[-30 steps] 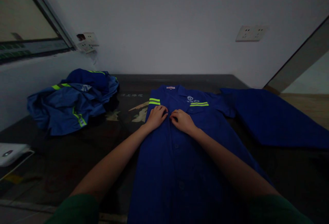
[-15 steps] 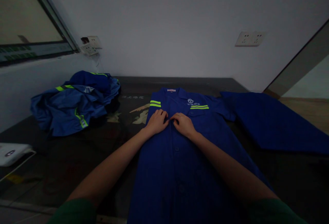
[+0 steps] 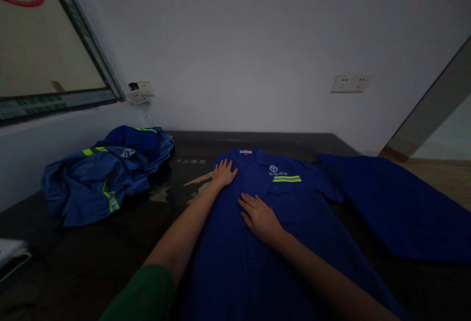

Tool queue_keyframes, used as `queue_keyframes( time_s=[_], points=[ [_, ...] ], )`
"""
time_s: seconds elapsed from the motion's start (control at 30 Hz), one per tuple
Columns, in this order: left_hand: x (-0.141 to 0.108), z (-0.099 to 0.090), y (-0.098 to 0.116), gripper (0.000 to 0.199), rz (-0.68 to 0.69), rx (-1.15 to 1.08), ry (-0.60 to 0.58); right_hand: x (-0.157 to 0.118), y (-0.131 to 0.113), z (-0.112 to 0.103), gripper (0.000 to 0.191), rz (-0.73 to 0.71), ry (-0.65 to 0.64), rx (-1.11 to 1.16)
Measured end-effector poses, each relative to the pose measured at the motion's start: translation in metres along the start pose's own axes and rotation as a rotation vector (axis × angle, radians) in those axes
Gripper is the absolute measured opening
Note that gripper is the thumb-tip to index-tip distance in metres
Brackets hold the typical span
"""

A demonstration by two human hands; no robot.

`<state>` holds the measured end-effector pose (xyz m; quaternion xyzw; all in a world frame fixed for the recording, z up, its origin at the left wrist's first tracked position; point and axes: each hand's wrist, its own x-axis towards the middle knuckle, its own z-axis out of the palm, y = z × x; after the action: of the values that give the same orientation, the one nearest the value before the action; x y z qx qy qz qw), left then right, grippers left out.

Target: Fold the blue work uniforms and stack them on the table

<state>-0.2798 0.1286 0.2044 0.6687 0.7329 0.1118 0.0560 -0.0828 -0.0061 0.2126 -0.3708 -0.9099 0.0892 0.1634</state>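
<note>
A blue short-sleeved work shirt [image 3: 294,237] lies front up on the dark table, its collar toward the wall. It carries a white gear logo and a yellow-green reflective strip on the chest. My left hand [image 3: 224,173] rests flat with spread fingers near the shirt's shoulder, at the left edge, covering the strip there. Lower down, my right hand [image 3: 260,217] lies on the front beside the button line, fingers stretched out. Neither hand grips the cloth. The shirt's sleeve on the left is not visible.
A crumpled heap of blue work clothes [image 3: 110,173] lies at the left of the table [image 3: 250,137]. Smooth blue cloth [image 3: 397,208] lies on the right. A white device [image 3: 13,252] sits at the left edge. Sockets [image 3: 351,84] are on the wall behind.
My hands have parted from the button line, where their fingers were bent together. The left moved up toward the shoulder and flattened; the right opened out. The view has tilted upward.
</note>
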Motion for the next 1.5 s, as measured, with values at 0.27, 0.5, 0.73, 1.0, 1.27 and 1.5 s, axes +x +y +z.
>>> queue_keyframes(
  time_s=[0.27, 0.5, 0.73, 1.0, 1.27, 1.5],
  points=[
    [0.029, 0.009, -0.003, 0.074, -0.126, 0.032, 0.045, 0.001, 0.0, 0.004, 0.044, 0.008, 0.024, 0.025],
    [0.035, 0.0, -0.008, 0.072, -0.132, 0.048, 0.075, 0.001, 0.0, 0.003, 0.042, 0.029, 0.042, 0.046],
    [0.038, -0.019, -0.008, 0.06, -0.163, -0.007, 0.089, 0.001, -0.002, 0.003, 0.041, 0.024, 0.066, 0.013],
    [0.001, -0.084, -0.003, 0.055, -0.117, -0.094, 0.256, 0.004, 0.002, 0.003, 0.037, -0.01, 0.112, -0.004],
    [-0.185, -0.117, -0.036, 0.026, 0.284, -0.244, 0.307, 0.005, 0.004, 0.0, 0.038, -0.032, 0.06, -0.022],
    [-0.355, -0.059, 0.011, 0.049, 0.411, -0.243, -0.05, 0.007, 0.0, -0.003, 0.04, -0.057, 0.045, -0.054]
  ],
)
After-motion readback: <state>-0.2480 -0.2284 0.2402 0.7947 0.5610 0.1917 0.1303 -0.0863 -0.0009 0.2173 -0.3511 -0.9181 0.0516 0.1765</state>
